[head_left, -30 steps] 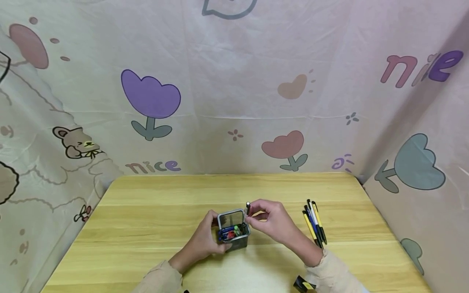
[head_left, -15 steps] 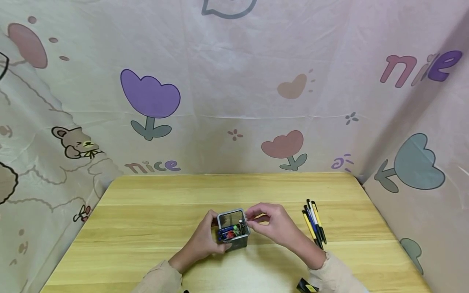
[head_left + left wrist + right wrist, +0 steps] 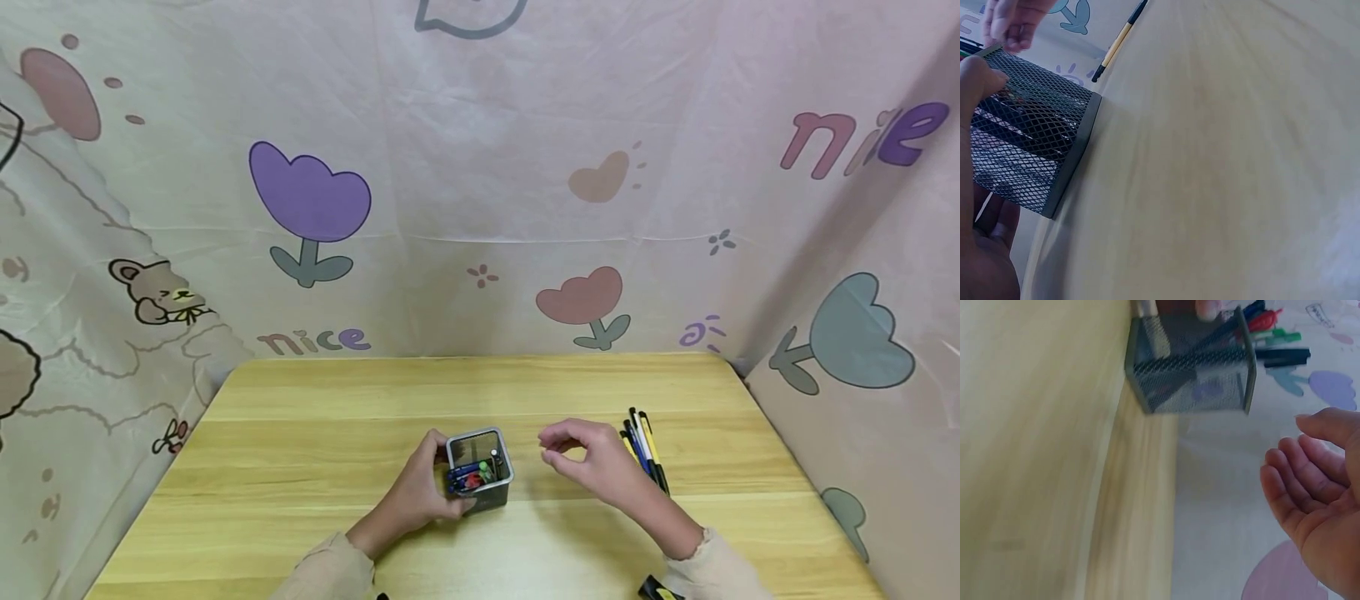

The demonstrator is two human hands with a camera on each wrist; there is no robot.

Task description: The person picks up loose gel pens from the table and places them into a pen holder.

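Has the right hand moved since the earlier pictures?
Yes: in the head view, the right hand has moved rightward, away from the cup and toward the loose pens.

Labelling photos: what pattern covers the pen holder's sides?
The pen holder has diamond mesh, clearest in the left wrist view.

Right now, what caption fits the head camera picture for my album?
The left grip holds a mesh cup of pens; the right grip hovers empty, near loose pens.
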